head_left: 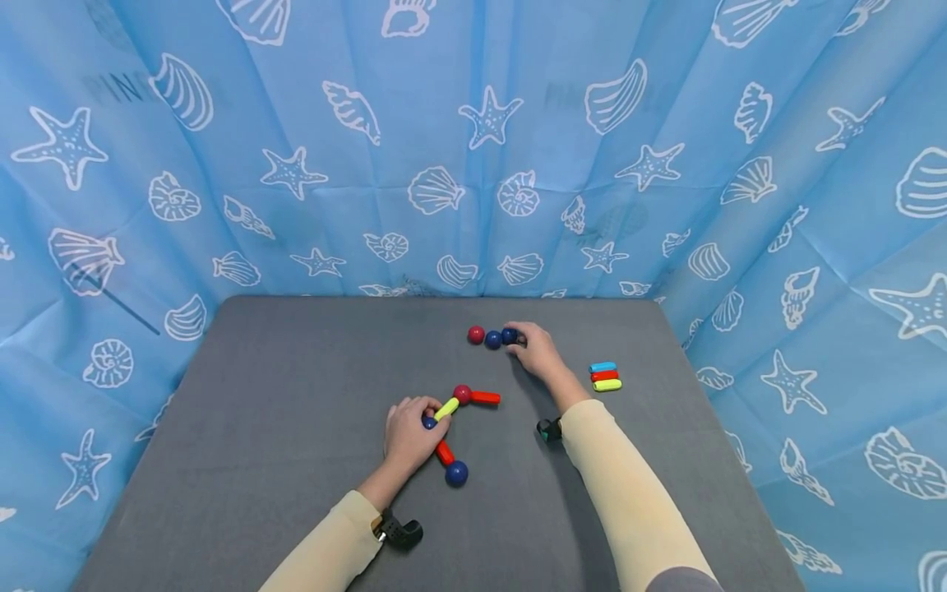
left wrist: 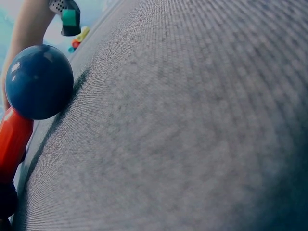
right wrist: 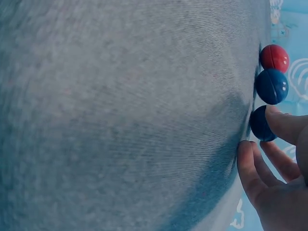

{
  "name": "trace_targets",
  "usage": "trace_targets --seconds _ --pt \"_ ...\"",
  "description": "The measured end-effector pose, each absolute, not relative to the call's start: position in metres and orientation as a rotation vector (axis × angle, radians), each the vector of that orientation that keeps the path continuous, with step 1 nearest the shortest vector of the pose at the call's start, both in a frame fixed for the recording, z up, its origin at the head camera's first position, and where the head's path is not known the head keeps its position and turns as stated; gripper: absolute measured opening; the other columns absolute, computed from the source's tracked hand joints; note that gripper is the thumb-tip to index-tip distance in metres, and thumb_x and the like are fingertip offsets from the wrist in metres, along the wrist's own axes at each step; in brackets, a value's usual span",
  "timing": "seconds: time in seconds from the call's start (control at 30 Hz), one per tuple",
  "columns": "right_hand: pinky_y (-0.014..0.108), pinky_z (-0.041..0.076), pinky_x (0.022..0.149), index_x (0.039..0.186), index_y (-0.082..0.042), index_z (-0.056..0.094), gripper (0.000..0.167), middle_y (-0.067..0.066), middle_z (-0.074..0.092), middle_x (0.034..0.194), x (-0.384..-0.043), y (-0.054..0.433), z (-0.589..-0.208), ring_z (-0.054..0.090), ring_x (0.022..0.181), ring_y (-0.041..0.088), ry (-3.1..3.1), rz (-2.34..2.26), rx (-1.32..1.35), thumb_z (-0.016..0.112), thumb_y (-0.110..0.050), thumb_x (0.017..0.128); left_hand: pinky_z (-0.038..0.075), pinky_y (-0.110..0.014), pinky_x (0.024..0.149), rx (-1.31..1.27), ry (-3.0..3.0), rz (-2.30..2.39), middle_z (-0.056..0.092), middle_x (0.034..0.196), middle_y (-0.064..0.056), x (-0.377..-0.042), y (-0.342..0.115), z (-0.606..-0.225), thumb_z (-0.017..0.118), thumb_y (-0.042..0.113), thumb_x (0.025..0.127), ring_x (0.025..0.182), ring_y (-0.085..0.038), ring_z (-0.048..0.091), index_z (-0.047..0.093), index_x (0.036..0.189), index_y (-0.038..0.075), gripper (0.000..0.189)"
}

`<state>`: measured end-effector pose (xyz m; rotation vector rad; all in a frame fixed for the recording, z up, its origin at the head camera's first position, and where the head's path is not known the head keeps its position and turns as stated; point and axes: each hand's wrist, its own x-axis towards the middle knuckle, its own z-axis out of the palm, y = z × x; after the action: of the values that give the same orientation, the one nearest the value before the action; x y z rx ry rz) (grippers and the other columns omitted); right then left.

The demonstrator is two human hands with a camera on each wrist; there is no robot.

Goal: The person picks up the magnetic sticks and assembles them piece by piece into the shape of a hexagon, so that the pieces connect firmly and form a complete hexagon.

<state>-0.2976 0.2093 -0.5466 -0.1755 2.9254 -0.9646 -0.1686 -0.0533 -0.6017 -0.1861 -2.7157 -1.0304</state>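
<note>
At the back of the table my right hand (head_left: 536, 349) pinches a dark blue ball (right wrist: 262, 124) between thumb and fingers. Beside it sit another blue ball (head_left: 493, 339) and a red ball (head_left: 476, 335). My left hand (head_left: 413, 432) grips a blue ball (head_left: 429, 423) at a bend in a chain of balls and sticks. From that bend a yellow-green stick (head_left: 447, 409) runs to a red ball (head_left: 462, 395), which carries a red stick (head_left: 485, 398). A second red stick (head_left: 445, 452) leads from the bend to a blue ball (left wrist: 40, 82) nearer me.
Right of my right forearm lie a light blue stick (head_left: 602, 367), a red stick (head_left: 604, 376) and a yellow-green stick (head_left: 607, 385), side by side. Grey cloth covers the table (head_left: 296, 395). A blue curtain (head_left: 488, 181) with white seashells hangs behind and around it.
</note>
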Motion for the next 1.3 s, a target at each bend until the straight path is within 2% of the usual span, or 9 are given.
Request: trace_targets --seconds 0.2,0.27,0.4,0.5,0.63,0.73,0.97,1.17,1.3 --pt "0.049 0.049 0.095 0.124 -0.012 0.064 0.03 0.016 0.063 0.121 -0.297 0.208 -0.547 0.057 0.104 0.032 2.941 -0.959 -0.14 0.07 -0.011 0.095 0.031 -0.03 0.07 -0.187 -2.706 -1.027 0.054 0.072 0.01 -0.169 -0.053 -0.601 0.079 0.036 0.083 0.071 -0.011 0.045 0.071 0.09 0.019 0.02" --pt "0.049 0.049 0.094 0.121 -0.012 0.063 0.027 0.016 0.063 0.119 -0.297 0.208 -0.548 0.058 0.104 0.032 2.946 -0.949 -0.132 0.07 -0.011 0.095 0.031 -0.03 0.07 -0.188 -2.708 -1.032 0.054 0.073 0.01 -0.168 -0.053 -0.601 0.079 0.035 0.083 0.071 -0.011 0.045 0.07 0.09 0.019 0.02" --pt "0.05 0.048 0.101 0.131 -0.01 0.061 0.036 0.018 0.061 0.129 -0.291 0.209 -0.547 0.058 0.115 0.035 2.93 -0.946 -0.088 0.069 -0.012 0.096 0.032 -0.03 0.071 -0.189 -2.717 -1.027 0.054 0.073 0.01 -0.167 -0.053 -0.6 0.079 0.035 0.083 0.071 -0.012 0.045 0.07 0.09 0.019 0.02" --pt "0.052 0.043 0.107 0.14 -0.008 0.057 0.044 0.02 0.058 0.138 -0.286 0.21 -0.547 0.054 0.128 0.039 2.924 -0.924 -0.059 0.067 -0.015 0.098 0.032 -0.031 0.071 -0.186 -2.716 -1.022 0.054 0.073 0.01 -0.166 -0.052 -0.599 0.079 0.035 0.083 0.071 -0.012 0.045 0.07 0.09 0.019 0.019" --pt "0.054 0.039 0.111 0.14 -0.006 0.058 0.044 0.021 0.056 0.142 -0.278 0.212 -0.547 0.049 0.135 0.04 2.941 -0.897 -0.052 0.066 -0.017 0.099 0.032 -0.031 0.071 -0.185 -2.717 -1.02 0.054 0.073 0.01 -0.166 -0.052 -0.598 0.079 0.035 0.084 0.072 -0.012 0.045 0.07 0.091 0.019 0.019" --pt "0.054 0.041 0.109 0.137 -0.005 0.06 0.042 0.022 0.058 0.139 -0.27 0.214 -0.546 0.052 0.132 0.04 2.954 -0.916 -0.074 0.068 -0.016 0.097 0.032 -0.031 0.071 -0.19 -2.714 -1.02 0.054 0.073 0.01 -0.166 -0.052 -0.599 0.079 0.035 0.084 0.072 -0.012 0.045 0.071 0.091 0.019 0.02" --pt "0.046 0.054 0.092 0.128 -0.005 0.064 0.037 0.018 0.067 0.121 -0.247 0.215 -0.544 0.068 0.107 0.03 2.937 -1.035 -0.129 0.073 -0.014 0.093 0.032 -0.03 0.071 -0.206 -2.7 -1.026 0.054 0.072 0.01 -0.167 -0.053 -0.601 0.079 0.035 0.083 0.071 -0.011 0.045 0.071 0.09 0.019 0.019" --pt "0.044 0.055 0.092 0.135 -0.006 0.061 0.044 0.017 0.066 0.124 -0.226 0.213 -0.539 0.068 0.108 0.028 2.918 -1.089 -0.168 0.073 -0.015 0.094 0.032 -0.031 0.07 -0.214 -2.684 -1.029 0.054 0.072 0.01 -0.168 -0.052 -0.601 0.079 0.034 0.083 0.071 -0.011 0.045 0.07 0.089 0.019 0.019" --pt "0.043 0.056 0.091 0.133 -0.006 0.063 0.042 0.018 0.066 0.126 -0.212 0.212 -0.54 0.07 0.107 0.028 2.898 -1.104 -0.182 0.074 -0.015 0.093 0.033 -0.031 0.07 -0.208 -2.686 -1.02 0.054 0.072 0.01 -0.168 -0.052 -0.602 0.078 0.035 0.083 0.071 -0.011 0.046 0.07 0.089 0.019 0.019"
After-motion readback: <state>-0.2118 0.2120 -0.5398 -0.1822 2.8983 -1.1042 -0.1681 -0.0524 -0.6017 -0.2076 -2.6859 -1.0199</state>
